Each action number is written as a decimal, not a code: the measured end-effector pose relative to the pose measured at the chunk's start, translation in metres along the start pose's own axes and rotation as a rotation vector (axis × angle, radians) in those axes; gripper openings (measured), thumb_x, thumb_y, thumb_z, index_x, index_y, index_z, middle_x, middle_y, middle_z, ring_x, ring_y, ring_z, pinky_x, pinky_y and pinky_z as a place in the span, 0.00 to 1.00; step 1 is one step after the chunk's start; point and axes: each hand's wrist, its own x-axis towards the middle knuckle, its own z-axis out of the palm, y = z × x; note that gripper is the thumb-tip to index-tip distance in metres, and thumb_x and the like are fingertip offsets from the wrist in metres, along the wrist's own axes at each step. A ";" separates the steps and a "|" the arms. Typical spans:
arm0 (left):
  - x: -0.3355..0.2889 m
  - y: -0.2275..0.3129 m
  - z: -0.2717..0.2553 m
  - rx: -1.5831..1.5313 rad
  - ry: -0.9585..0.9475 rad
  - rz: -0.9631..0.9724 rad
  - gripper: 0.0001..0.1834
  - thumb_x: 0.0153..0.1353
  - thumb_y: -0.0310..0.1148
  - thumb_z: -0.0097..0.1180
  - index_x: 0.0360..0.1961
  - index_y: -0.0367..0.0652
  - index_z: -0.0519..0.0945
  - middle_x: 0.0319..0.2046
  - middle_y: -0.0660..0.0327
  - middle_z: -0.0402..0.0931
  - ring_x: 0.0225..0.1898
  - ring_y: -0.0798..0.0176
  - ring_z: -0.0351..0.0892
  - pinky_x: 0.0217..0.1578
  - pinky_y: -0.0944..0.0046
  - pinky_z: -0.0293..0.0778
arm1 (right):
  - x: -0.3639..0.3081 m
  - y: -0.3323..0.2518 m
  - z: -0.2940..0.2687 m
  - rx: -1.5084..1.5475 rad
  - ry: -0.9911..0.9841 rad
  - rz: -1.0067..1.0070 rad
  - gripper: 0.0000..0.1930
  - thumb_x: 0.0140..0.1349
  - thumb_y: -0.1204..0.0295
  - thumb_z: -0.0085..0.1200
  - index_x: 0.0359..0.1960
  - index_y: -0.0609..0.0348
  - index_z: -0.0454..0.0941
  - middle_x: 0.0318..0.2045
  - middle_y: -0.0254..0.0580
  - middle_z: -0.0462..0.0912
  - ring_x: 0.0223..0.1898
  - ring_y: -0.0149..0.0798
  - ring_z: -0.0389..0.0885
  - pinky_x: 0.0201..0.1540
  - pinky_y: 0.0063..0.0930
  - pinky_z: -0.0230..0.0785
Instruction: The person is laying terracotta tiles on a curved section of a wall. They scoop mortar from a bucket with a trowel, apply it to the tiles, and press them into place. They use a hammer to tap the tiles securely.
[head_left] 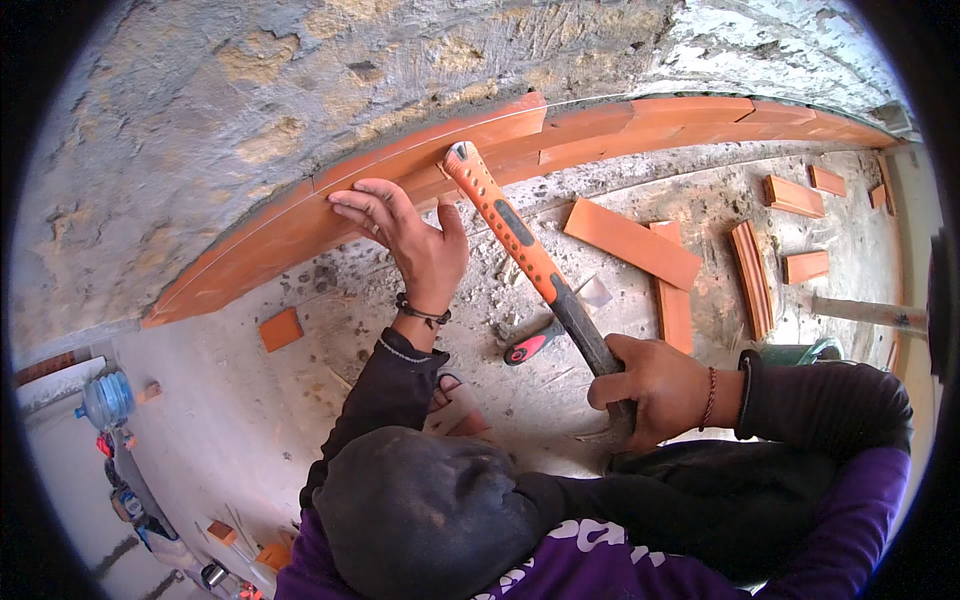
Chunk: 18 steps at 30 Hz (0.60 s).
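Note:
My right hand (665, 390) is closed round the dark end of a hammer (520, 250); its head is mostly hidden by my fingers. The orange grip points away from me, and its butt meets or nearly meets the face of a terracotta block (420, 150) in the low row along the wall. With fingers apart, my left hand (420, 240) rests its fingertips against the same row, left of the hammer butt. A thin white string (370, 150) runs along the row's top edge. Below the hammer lies a trowel with a black-and-pink handle (530, 345).
Loose terracotta pieces, including a long one (635, 243) and a ribbed one (752, 280), lie on the dusty floor to the right. A small orange piece (281, 329) lies at left. Farther left stands a blue water jug (108, 400). A green bucket (800, 352) sits behind my right forearm.

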 end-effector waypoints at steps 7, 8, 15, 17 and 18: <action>-0.002 -0.007 0.000 -0.050 0.040 0.050 0.51 0.68 0.53 0.46 0.72 0.28 0.32 0.69 0.24 0.15 0.71 0.21 0.13 0.69 0.31 0.26 | -0.003 0.017 0.016 -0.126 -0.077 0.027 0.19 0.39 0.65 0.69 0.35 0.47 0.77 0.35 0.50 0.70 0.34 0.57 0.77 0.34 0.49 0.72; -0.002 -0.008 -0.004 -0.071 0.028 0.043 0.51 0.68 0.52 0.46 0.72 0.28 0.31 0.69 0.24 0.14 0.71 0.21 0.13 0.69 0.31 0.27 | -0.007 0.026 0.023 -0.152 -0.100 0.026 0.18 0.40 0.65 0.69 0.36 0.47 0.77 0.35 0.50 0.70 0.35 0.56 0.78 0.34 0.49 0.72; -0.008 0.006 -0.006 -0.237 -0.072 0.033 0.53 0.65 0.44 0.52 0.72 0.30 0.28 0.68 0.24 0.12 0.70 0.19 0.14 0.69 0.33 0.31 | -0.029 0.085 0.055 -0.335 -0.207 0.119 0.15 0.46 0.66 0.65 0.39 0.45 0.79 0.37 0.50 0.71 0.38 0.55 0.79 0.36 0.48 0.75; -0.008 0.011 -0.002 -0.219 -0.100 0.057 0.54 0.64 0.42 0.54 0.72 0.28 0.28 0.67 0.22 0.12 0.69 0.17 0.15 0.69 0.33 0.32 | -0.025 0.092 0.060 -0.338 -0.189 0.135 0.15 0.48 0.70 0.64 0.40 0.47 0.79 0.38 0.51 0.71 0.40 0.55 0.79 0.39 0.46 0.76; -0.008 0.017 0.000 -0.215 -0.112 0.068 0.54 0.64 0.41 0.54 0.71 0.27 0.28 0.66 0.21 0.11 0.69 0.16 0.15 0.69 0.32 0.32 | -0.024 0.094 0.060 -0.347 -0.182 0.121 0.15 0.48 0.71 0.63 0.40 0.48 0.79 0.38 0.52 0.71 0.40 0.55 0.79 0.40 0.46 0.76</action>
